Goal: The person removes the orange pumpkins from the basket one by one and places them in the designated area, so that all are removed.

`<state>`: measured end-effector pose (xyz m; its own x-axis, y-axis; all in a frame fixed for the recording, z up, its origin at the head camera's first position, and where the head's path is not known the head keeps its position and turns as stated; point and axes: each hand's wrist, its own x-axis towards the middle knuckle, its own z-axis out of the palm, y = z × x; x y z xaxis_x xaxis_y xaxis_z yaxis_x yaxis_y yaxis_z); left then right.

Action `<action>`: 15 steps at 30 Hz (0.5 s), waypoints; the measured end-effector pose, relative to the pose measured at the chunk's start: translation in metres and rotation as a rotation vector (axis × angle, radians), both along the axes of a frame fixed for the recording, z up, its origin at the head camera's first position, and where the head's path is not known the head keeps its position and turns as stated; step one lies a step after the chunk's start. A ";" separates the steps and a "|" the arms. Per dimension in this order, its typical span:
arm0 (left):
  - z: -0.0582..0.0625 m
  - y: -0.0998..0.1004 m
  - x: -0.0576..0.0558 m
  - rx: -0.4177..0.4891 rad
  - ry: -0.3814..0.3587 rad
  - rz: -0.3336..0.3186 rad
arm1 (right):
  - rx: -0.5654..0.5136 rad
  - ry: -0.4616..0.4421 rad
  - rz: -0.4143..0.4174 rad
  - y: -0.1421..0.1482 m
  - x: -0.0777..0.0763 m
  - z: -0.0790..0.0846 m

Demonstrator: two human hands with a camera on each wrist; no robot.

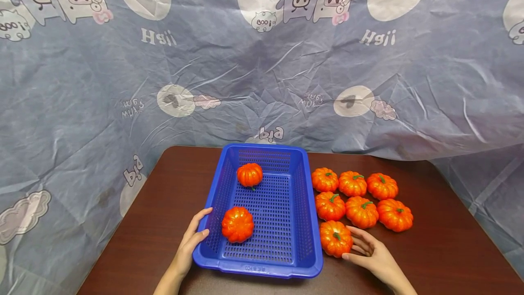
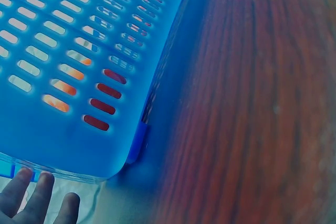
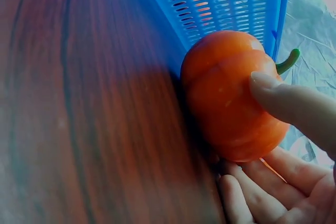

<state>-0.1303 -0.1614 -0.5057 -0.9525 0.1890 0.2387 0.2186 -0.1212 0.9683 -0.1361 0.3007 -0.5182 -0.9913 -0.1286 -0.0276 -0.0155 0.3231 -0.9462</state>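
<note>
A blue plastic basket with slotted walls stands on the table, two orange toy pumpkins inside: one pumpkin near the far end, another pumpkin at the near left. My left hand holds the basket's left rim; some of its fingertips show at the rim in the left wrist view. Just outside the basket's right wall, my right hand grips a pumpkin, thumb on its near side and fingers around the far side. That pumpkin has a green stem and appears close to the table.
Beyond the gripped pumpkin, two rows of pumpkins sit close together right of the basket. The brown wooden table extends on both sides. A grey printed cloth hangs behind its far edge.
</note>
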 end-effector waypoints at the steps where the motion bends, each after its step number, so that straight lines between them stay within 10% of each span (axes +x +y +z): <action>1: 0.000 0.000 0.000 0.000 -0.001 -0.001 | 0.005 -0.002 0.003 0.000 0.000 0.001; 15: 0.000 -0.001 0.000 0.006 -0.014 -0.007 | 0.116 0.144 0.032 0.006 -0.004 0.043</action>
